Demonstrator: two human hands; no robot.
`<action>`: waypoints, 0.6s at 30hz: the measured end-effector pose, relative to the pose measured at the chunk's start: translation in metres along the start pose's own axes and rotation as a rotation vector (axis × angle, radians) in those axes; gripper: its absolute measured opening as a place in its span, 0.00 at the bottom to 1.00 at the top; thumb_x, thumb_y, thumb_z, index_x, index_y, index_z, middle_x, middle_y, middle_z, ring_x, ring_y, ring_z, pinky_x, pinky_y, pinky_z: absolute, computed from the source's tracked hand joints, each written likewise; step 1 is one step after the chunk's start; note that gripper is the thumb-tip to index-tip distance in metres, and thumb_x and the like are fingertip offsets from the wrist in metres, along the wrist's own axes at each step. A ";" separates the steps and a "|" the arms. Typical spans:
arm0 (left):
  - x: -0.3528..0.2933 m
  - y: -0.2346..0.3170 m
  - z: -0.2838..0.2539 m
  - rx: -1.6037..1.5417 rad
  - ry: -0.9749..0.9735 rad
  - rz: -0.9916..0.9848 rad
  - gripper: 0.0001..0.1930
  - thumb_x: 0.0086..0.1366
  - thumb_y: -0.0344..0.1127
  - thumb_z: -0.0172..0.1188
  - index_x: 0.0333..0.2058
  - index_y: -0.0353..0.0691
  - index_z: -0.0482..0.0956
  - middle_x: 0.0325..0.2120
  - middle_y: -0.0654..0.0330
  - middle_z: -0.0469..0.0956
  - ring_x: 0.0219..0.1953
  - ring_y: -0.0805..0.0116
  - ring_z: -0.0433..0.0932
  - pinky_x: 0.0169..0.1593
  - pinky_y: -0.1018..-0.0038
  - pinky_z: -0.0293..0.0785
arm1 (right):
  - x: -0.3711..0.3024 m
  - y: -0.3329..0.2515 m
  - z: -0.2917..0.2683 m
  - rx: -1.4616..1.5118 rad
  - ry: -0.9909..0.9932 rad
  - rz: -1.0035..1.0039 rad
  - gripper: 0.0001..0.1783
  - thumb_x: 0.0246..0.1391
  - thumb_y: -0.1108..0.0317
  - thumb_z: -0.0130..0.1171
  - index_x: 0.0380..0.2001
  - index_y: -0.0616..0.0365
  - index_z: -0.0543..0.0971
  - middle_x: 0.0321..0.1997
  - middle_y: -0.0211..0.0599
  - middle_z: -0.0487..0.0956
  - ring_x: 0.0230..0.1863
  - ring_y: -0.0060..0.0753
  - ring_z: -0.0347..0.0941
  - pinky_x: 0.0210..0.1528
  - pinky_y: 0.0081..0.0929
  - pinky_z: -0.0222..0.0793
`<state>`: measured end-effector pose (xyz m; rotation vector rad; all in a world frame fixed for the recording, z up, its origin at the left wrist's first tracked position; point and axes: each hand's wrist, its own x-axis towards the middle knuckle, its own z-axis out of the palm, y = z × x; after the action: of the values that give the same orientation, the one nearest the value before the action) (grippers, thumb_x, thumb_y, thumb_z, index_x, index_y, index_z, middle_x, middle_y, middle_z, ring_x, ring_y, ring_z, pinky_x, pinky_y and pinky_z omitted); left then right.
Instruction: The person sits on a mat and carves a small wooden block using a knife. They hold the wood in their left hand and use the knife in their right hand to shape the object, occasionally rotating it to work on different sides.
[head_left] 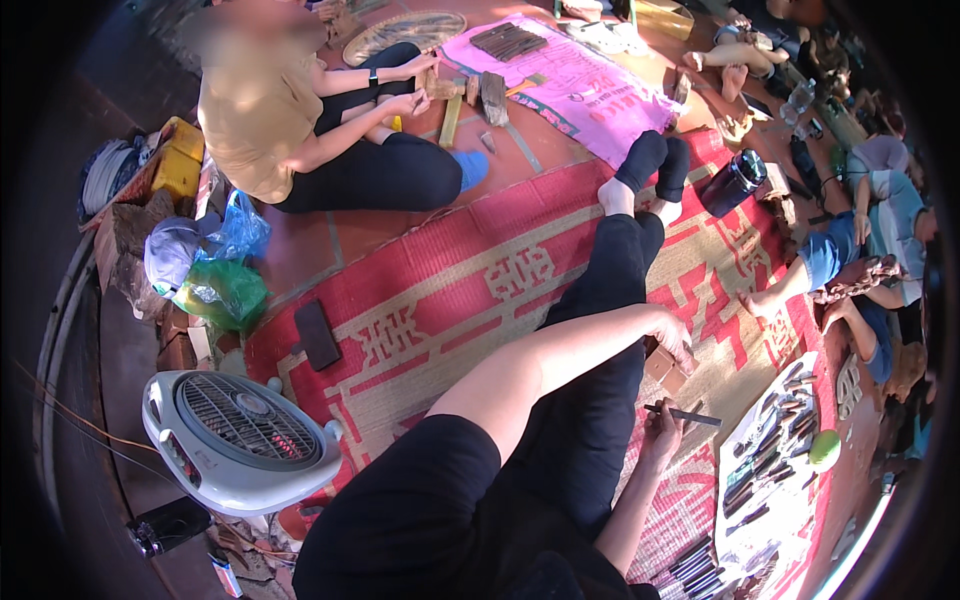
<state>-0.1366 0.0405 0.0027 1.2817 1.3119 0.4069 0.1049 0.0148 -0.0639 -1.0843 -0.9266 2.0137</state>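
Seemingly, the person is steadying a small wooden block (664,371) for handwork: the left hand (672,335) is curling its fingers over the block's upper end, while the right hand (662,432) is pinching a slim dark tool (697,416) just below it. The tool is lying crosswise, its longer end pointing right, away from the block; which end is the working one, nobody could tell. Cutting or marking, by judgement, is calling for turning the tool toward the block and keeping that left grip firm. The block is showing pale brown, squared sides with a darker line crossing it. It is sitting beside the dark-trousered leg (590,420), over the patterned mat (450,300); what is supporting it remains unclear.
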 end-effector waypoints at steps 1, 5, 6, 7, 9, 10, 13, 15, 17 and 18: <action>0.000 0.002 0.000 0.026 0.009 -0.002 0.37 0.46 0.62 0.65 0.53 0.50 0.71 0.43 0.58 0.76 0.40 0.66 0.76 0.38 0.70 0.74 | -0.001 0.000 -0.001 -0.009 0.001 -0.002 0.06 0.54 0.74 0.52 0.36 0.58 0.75 0.31 0.35 0.77 0.23 0.23 0.71 0.25 0.15 0.67; -0.006 0.010 0.000 0.069 0.031 -0.010 0.38 0.46 0.63 0.65 0.53 0.49 0.70 0.43 0.58 0.76 0.41 0.65 0.76 0.39 0.70 0.74 | 0.000 0.002 -0.007 0.004 -0.009 -0.018 0.07 0.55 0.74 0.52 0.38 0.59 0.75 0.32 0.35 0.77 0.23 0.22 0.71 0.24 0.14 0.67; -0.009 0.013 0.000 0.066 0.032 -0.011 0.38 0.46 0.63 0.64 0.53 0.49 0.70 0.44 0.58 0.76 0.41 0.65 0.76 0.39 0.70 0.74 | 0.001 0.002 -0.008 0.005 -0.013 -0.018 0.07 0.55 0.73 0.52 0.38 0.59 0.75 0.32 0.35 0.77 0.23 0.22 0.71 0.24 0.14 0.67; -0.009 0.012 0.000 0.064 0.033 -0.011 0.38 0.45 0.63 0.64 0.53 0.49 0.70 0.44 0.58 0.75 0.42 0.65 0.76 0.40 0.69 0.74 | 0.000 0.002 -0.008 0.005 -0.021 -0.015 0.07 0.55 0.73 0.52 0.37 0.60 0.74 0.32 0.36 0.77 0.23 0.22 0.71 0.24 0.14 0.67; -0.010 0.011 0.000 0.061 0.033 -0.010 0.39 0.45 0.63 0.65 0.53 0.49 0.70 0.45 0.58 0.75 0.43 0.65 0.75 0.41 0.69 0.73 | -0.001 0.003 -0.008 0.014 -0.027 0.005 0.07 0.55 0.73 0.52 0.38 0.60 0.74 0.32 0.36 0.77 0.23 0.22 0.71 0.24 0.15 0.68; -0.010 0.011 -0.001 0.065 0.029 -0.002 0.39 0.45 0.63 0.64 0.53 0.49 0.70 0.45 0.58 0.75 0.44 0.64 0.75 0.42 0.69 0.73 | -0.001 0.003 -0.007 0.018 -0.030 0.016 0.07 0.55 0.72 0.52 0.38 0.60 0.74 0.32 0.36 0.77 0.23 0.22 0.72 0.23 0.15 0.68; -0.004 0.005 0.000 0.073 0.027 0.017 0.39 0.46 0.64 0.64 0.54 0.49 0.70 0.47 0.57 0.74 0.46 0.64 0.74 0.45 0.68 0.72 | -0.003 0.003 -0.005 0.011 -0.028 0.011 0.08 0.56 0.72 0.52 0.39 0.60 0.74 0.33 0.36 0.77 0.23 0.22 0.72 0.24 0.16 0.69; 0.000 0.005 0.000 0.077 0.037 0.027 0.39 0.46 0.64 0.63 0.54 0.49 0.70 0.47 0.57 0.74 0.47 0.64 0.73 0.46 0.69 0.71 | -0.003 0.004 -0.008 0.006 -0.018 -0.004 0.09 0.56 0.72 0.52 0.40 0.60 0.73 0.33 0.36 0.77 0.24 0.22 0.72 0.24 0.16 0.69; 0.001 0.004 0.000 0.095 0.042 0.019 0.39 0.46 0.65 0.63 0.54 0.49 0.70 0.47 0.57 0.74 0.47 0.64 0.73 0.46 0.69 0.71 | -0.003 0.003 -0.006 -0.002 -0.006 -0.005 0.09 0.56 0.72 0.52 0.40 0.60 0.73 0.33 0.37 0.78 0.23 0.23 0.72 0.24 0.16 0.69; 0.002 0.004 0.000 0.104 0.044 0.015 0.39 0.46 0.65 0.62 0.54 0.49 0.70 0.47 0.57 0.74 0.47 0.64 0.73 0.46 0.69 0.71 | -0.003 0.003 -0.005 -0.006 0.005 -0.002 0.09 0.56 0.72 0.52 0.41 0.60 0.73 0.33 0.37 0.78 0.23 0.23 0.72 0.25 0.16 0.70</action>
<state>-0.1343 0.0439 0.0050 1.3768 1.3766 0.3836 0.1101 0.0123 -0.0668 -1.0904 -0.9311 2.0075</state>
